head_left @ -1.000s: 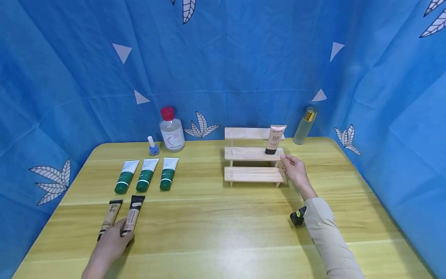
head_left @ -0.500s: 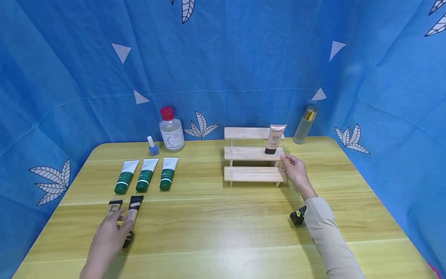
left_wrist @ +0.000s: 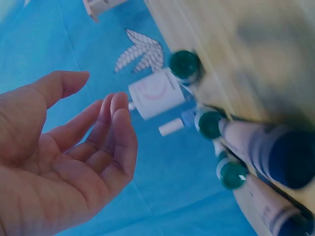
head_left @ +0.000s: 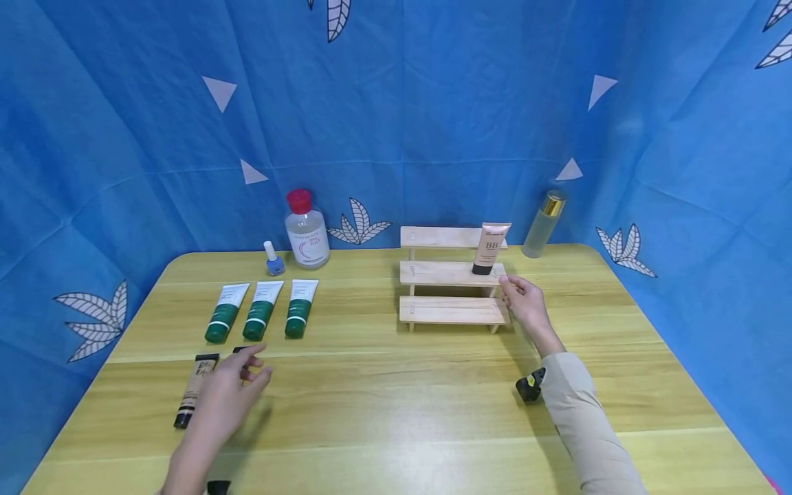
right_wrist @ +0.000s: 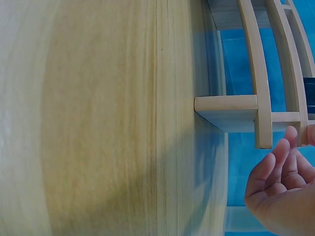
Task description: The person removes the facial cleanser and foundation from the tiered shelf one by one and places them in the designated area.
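My left hand (head_left: 225, 399) hovers over the left part of the table with fingers loosely bent and nothing between them, as the left wrist view confirms. Under and beside it lie two tan cosmetic tubes: one tan tube (head_left: 196, 388) shows almost whole, while the second tube (left_wrist: 246, 142) is mostly hidden behind the hand in the head view. My right hand (head_left: 526, 309) pinches the right end of the middle shelf of a three-tier wooden display stand (head_left: 445, 309). A pink BB cream tube (head_left: 490, 249) stands upright on that shelf, near its right end.
Three green-and-white tubes (head_left: 262, 311) lie in a row beyond my left hand. Behind them stand a blue nail polish bottle (head_left: 274, 264) and a clear bottle (head_left: 308, 240) with a red cap. A gold-capped bottle (head_left: 542, 227) stands behind the stand's right side, by the blue curtain.
My left hand has let go of the right-hand tan tube, risen and moved forward and to the right. The tube stays on the table. My right hand keeps its place on the stand.
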A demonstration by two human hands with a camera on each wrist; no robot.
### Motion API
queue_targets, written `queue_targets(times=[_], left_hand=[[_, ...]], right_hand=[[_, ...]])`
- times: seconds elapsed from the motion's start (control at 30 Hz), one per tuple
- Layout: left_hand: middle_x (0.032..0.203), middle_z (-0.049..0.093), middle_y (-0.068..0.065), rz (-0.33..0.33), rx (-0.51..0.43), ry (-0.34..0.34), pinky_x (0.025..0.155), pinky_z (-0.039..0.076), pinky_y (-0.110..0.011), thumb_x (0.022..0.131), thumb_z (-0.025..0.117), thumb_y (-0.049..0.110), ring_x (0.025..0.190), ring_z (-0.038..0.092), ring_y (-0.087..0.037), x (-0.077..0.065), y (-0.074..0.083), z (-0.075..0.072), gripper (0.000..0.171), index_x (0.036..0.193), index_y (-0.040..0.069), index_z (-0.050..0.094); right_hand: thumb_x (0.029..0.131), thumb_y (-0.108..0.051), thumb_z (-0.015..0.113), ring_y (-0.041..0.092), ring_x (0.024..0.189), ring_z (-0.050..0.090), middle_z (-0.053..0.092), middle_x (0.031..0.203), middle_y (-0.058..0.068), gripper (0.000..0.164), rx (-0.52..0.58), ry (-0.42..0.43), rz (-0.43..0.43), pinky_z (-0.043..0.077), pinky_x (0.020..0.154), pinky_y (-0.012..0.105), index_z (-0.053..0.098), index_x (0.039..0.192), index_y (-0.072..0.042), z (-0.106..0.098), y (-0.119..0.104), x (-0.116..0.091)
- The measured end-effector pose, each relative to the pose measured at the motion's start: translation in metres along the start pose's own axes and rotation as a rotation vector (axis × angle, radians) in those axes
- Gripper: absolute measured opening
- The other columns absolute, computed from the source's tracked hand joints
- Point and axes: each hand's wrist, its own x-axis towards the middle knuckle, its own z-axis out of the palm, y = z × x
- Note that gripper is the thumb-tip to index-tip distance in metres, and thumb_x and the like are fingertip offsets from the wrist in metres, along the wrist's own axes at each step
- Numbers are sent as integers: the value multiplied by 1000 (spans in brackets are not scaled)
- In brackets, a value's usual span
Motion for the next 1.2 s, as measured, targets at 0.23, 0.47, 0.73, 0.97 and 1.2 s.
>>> queue_targets(times=[0.23,0.47,0.73,0.97,1.2], left_hand=[[109,63,-15,90,-51,-39,74,53,-37,92,60,15,92,62,-24,9,25,9,42,131,1,53],[108,62,-12,141,-70,-56,75,53,-35,92,61,15,91,60,-21,21,51,20,42,131,3,54],[112,61,-12,184,-102,-57,82,53,-39,91,63,15,101,58,-26,34,72,33,42,130,4,55],[117,61,-13,228,-161,-68,85,51,-41,91,64,16,106,57,-27,48,91,45,42,130,4,56],[114,62,-11,274,-191,-70,85,51,-40,90,65,18,105,57,-25,61,113,57,42,130,6,56]], right_hand=[[98,-40,48,3,75,52,59,97,7,59,-11,5,11,48,68,15,44,137,5,0,1,-2],[98,-41,47,2,73,51,60,98,8,61,-26,0,8,47,66,15,44,137,6,-1,1,-2],[98,-40,47,3,75,51,58,101,9,58,-16,0,21,47,66,14,44,138,3,0,2,-2],[99,-39,46,4,75,51,58,101,10,59,-12,-7,-1,48,68,15,42,138,5,-1,0,-2],[99,-38,47,3,74,51,59,100,10,59,-2,-3,-9,48,67,15,42,138,5,-1,0,-1]])
